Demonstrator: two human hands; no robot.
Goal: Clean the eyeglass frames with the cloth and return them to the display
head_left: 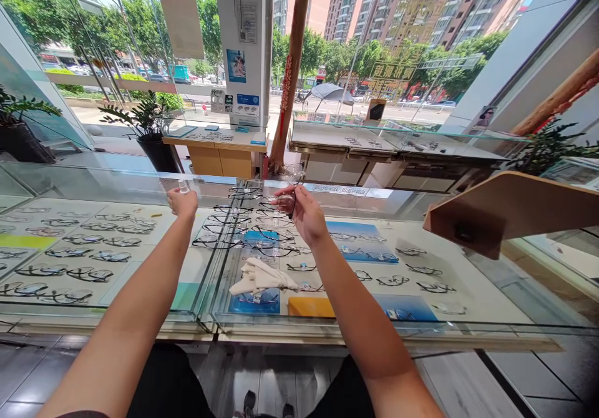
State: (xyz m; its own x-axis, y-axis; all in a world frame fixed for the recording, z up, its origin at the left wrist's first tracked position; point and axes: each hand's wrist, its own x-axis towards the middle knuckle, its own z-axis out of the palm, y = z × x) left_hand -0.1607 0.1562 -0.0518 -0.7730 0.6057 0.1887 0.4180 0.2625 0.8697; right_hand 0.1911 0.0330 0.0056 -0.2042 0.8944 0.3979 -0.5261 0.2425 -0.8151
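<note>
While eyeglasses (90, 274) fill the glass display case (116, 311) at the frame's left, the left hand (181, 202), left of centre, curls its fingers closed around a small clear bottle (183, 186). Spectacle frames (228, 220) line the middle, a crumpled cream cloth (261, 276) below them. Just right of centre, the right hand (305, 216) pinches dark-templed glasses (293, 206) between thumb and fingers.

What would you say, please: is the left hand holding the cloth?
No, the left hand holds a small bottle; the cloth lies on the glass counter.
</note>
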